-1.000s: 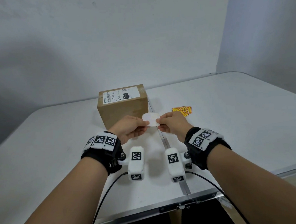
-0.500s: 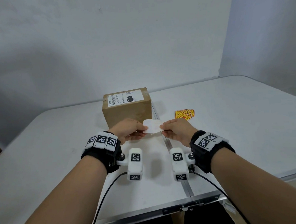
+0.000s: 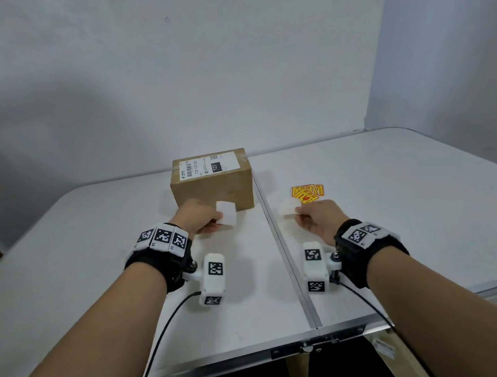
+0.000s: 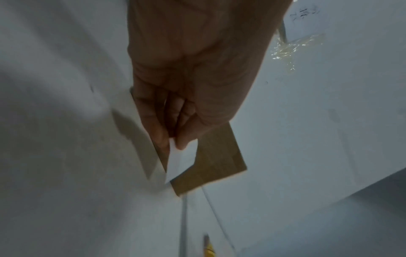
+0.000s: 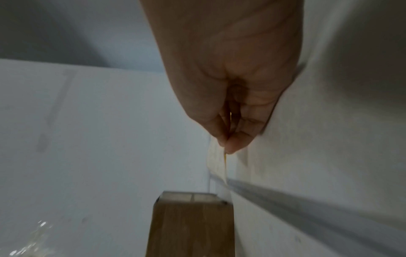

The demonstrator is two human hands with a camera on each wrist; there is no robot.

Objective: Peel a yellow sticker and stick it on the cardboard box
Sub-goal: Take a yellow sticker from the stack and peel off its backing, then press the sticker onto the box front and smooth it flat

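Fingers (image 4: 182, 139) of left hand (image 3: 198, 218) are pinching a white backing sheet (image 3: 226, 216) by the cardboard box (image 3: 212, 188), right hand (image 3: 317, 220) fingers are pinching the peeled sticker (image 3: 289, 207)

A white folding table (image 3: 390, 208) with a metal centre seam (image 3: 287, 262) stands against a plain white wall (image 3: 204, 73). Soft shadows fall on the wall's left part.
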